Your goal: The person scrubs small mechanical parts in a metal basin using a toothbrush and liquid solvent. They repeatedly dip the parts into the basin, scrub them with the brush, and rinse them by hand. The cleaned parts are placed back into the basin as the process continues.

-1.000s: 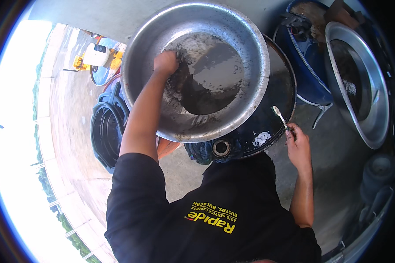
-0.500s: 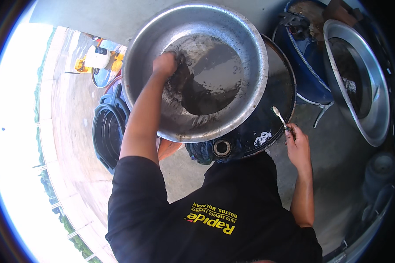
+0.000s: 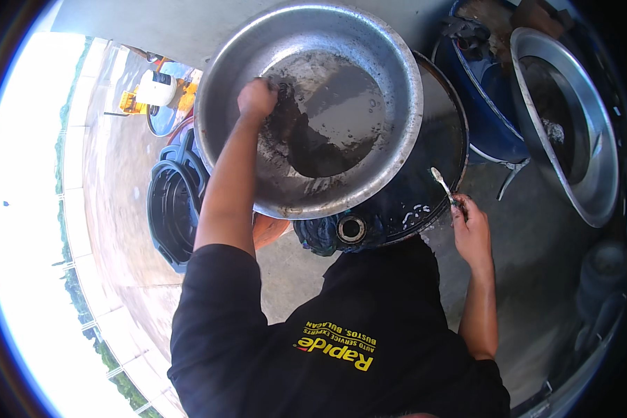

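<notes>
A big round metal basin point(image 3: 390, 63) rests on top of a dark drum point(image 3: 439, 174), with dirty dark liquid pooled inside it. My left hand point(image 3: 256, 99) reaches into the basin and is closed around a dark, wet part that is hard to make out. My right hand point(image 3: 470, 226) hovers beside the drum's right edge and grips a small toothbrush point(image 3: 442, 181), bristles pointing up toward the basin.
A second metal basin point(image 3: 571, 132) stands at the right over a blue drum point(image 3: 494, 104). Black tyres point(image 3: 171, 209) lie on the concrete floor at the left, with a yellow and white container point(image 3: 153, 90) beyond them. The drum's bung hole point(image 3: 350, 228) faces me.
My left hand shifted slightly inside the basin. The right hand with the toothbrush stayed almost still.
</notes>
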`<action>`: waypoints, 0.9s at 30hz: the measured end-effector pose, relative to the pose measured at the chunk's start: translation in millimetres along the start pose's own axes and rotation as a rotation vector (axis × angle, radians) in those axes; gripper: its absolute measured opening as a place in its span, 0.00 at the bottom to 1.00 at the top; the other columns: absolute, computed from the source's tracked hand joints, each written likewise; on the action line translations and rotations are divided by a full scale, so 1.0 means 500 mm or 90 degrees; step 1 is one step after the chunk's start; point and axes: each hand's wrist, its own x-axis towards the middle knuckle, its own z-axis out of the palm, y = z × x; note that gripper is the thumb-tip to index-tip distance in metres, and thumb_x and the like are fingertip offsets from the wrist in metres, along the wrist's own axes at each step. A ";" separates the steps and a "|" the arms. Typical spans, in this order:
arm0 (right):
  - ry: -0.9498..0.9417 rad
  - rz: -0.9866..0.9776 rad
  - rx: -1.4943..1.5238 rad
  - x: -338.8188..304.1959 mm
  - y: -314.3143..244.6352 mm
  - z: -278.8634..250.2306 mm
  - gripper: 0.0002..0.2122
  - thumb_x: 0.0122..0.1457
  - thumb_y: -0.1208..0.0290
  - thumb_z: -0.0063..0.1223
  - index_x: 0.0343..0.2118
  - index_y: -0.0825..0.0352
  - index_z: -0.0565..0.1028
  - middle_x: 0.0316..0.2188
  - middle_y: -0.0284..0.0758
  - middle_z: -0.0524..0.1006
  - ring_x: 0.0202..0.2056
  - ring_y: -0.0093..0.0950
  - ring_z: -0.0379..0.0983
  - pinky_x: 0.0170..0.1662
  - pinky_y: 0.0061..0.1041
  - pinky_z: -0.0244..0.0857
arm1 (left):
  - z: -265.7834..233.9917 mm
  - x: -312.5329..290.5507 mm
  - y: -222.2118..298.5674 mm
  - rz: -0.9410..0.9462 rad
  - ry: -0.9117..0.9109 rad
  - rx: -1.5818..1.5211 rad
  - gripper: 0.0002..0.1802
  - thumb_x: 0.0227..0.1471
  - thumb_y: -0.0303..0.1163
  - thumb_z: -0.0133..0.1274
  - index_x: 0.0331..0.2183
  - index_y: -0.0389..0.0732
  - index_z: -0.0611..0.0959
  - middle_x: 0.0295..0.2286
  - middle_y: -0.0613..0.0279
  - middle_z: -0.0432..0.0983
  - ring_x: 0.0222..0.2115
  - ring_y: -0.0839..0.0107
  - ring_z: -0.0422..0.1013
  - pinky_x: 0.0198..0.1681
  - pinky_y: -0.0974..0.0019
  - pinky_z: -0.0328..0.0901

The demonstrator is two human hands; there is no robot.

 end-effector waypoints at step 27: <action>-0.019 -0.191 -0.008 0.051 -0.158 0.009 0.11 0.71 0.72 0.54 0.51 0.72 0.77 0.27 0.33 0.78 0.26 0.21 0.73 0.33 0.25 0.68 | -0.137 -0.454 0.094 -0.115 -0.061 -1.422 0.15 0.64 0.42 0.57 0.44 0.42 0.84 0.40 0.58 0.84 0.39 0.67 0.80 0.39 0.64 0.74</action>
